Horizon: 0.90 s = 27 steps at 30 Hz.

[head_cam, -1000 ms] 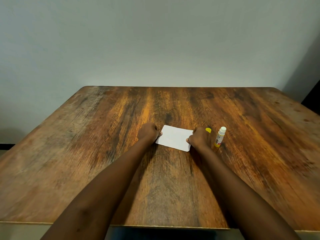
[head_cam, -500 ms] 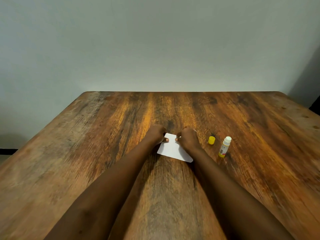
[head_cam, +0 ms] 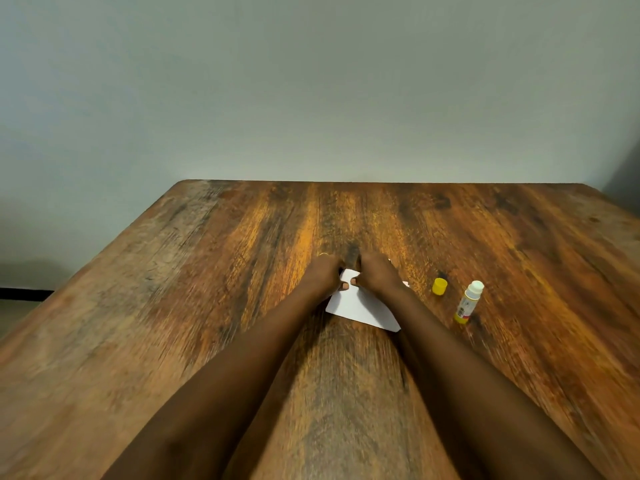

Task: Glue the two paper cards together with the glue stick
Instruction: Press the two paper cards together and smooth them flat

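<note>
Paper cards [head_cam: 360,308] lie flat on the wooden counter [head_cam: 207,306], near its middle, showing as one white sheet, so whether two layers are stacked cannot be told from this view. Both hands rest on the far end of the paper, close together. The left hand [head_cam: 323,275] is curled, knuckles up, its thumb tip pressed down on the white surface. The right hand [head_cam: 377,273] is curled the same way, thumb tip on the paper just beside the left thumb (the two thumbs nearly touch). Neither hand grips anything; both press downward on the sheet. To the right of the paper, apart from it, a yellow cap [head_cam: 440,286] sits on the counter, and further right the uncapped glue stick [head_cam: 468,302] stands upright, white tip up.
</note>
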Tool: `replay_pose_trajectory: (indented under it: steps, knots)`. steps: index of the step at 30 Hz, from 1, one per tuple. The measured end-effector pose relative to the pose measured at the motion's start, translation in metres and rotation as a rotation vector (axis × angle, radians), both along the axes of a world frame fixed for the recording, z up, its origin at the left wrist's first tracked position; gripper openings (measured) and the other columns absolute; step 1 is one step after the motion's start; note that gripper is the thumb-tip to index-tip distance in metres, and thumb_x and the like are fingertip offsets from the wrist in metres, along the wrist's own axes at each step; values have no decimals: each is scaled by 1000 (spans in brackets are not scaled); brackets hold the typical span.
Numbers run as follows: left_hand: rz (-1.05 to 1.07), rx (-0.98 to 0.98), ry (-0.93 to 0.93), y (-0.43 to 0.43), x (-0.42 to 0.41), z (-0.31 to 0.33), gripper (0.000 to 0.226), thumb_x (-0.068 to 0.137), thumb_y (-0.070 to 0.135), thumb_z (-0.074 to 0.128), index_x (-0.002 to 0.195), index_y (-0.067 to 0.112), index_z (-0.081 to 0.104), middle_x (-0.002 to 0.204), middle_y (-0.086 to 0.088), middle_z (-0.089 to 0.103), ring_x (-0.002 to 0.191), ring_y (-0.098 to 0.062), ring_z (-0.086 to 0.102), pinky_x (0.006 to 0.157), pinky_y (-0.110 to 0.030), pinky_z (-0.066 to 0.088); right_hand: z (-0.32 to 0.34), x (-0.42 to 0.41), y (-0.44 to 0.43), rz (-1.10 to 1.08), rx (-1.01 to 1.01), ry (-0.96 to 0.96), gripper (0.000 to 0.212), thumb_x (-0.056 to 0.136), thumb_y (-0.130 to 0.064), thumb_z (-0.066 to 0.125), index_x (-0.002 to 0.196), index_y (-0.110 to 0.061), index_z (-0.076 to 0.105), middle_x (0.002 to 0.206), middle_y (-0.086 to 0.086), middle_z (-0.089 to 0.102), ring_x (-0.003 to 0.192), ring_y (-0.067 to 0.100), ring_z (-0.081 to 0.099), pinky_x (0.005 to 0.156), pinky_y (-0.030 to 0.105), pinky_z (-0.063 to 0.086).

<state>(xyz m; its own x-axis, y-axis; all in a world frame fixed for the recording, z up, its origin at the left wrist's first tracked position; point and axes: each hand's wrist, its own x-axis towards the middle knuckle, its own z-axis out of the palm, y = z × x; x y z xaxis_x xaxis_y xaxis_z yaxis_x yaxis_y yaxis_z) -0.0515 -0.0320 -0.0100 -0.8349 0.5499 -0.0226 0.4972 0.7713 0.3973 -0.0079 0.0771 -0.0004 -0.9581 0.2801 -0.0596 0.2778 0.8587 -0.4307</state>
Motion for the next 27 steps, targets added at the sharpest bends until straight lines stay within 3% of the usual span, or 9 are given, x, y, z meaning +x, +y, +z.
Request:
replay_pose_trajectory:
  steps: [3,6,9,12,15,19,22,25,27]
  knots:
    - [8,37,-3,-2,1,-1,41,79,15,71,117,4,63,121,-18,64,110,-33,58,89,-37,47,3,-6,1,1,-16,-102,32,81,-13,68,109,0,62,117,20,63,109,36,57,97,46,45]
    - [25,65,-28,-2,1,-1,42,79,14,71,119,5,62,121,-17,64,110,-32,58,90,-36,46,7,-9,2,6,-60,-163,28,81,-10,65,107,2,62,115,20,63,108,36,57,94,43,44]
    - [45,146,-88,-3,2,-1,42,79,14,71,119,5,62,119,-16,65,109,-30,59,88,-34,45,11,-8,1,31,-88,-185,7,81,-7,65,84,-2,61,102,19,61,101,32,56,85,41,41]
    - [159,346,-191,-5,3,-1,27,85,15,65,110,3,68,112,-15,68,100,-26,62,79,-29,44,12,-7,5,34,-161,-133,30,79,-1,65,62,-12,44,87,13,56,85,25,53,74,36,40]
    - [289,503,-264,-7,5,-1,18,85,15,65,95,0,70,100,-17,71,80,-19,58,66,-25,40,14,-3,8,37,-218,-62,17,76,0,68,72,-7,54,82,11,57,78,21,51,64,31,36]
    - [290,587,-307,-10,11,4,12,83,14,68,88,3,69,91,-12,68,77,-16,55,52,-21,36,16,4,8,42,-343,56,4,78,-2,67,75,-4,69,79,8,60,75,19,52,53,24,33]
    - [286,679,-359,-15,17,8,13,84,11,67,90,0,68,92,-17,68,76,-17,57,55,-23,40,20,9,6,55,-344,82,9,81,-3,63,80,-2,72,74,4,59,73,17,49,51,22,31]
    - [298,708,-389,-17,22,14,12,83,7,66,88,-3,69,79,-10,63,60,-10,52,50,-21,37,22,12,3,68,-324,104,32,81,-1,58,53,-16,56,60,-3,52,62,13,44,50,24,29]
    - [358,676,-355,-17,24,19,11,81,4,63,84,-5,69,74,-8,64,60,-13,51,54,-22,37,24,15,-1,79,-293,124,39,81,-1,57,47,-20,50,59,-3,51,62,15,45,55,27,31]
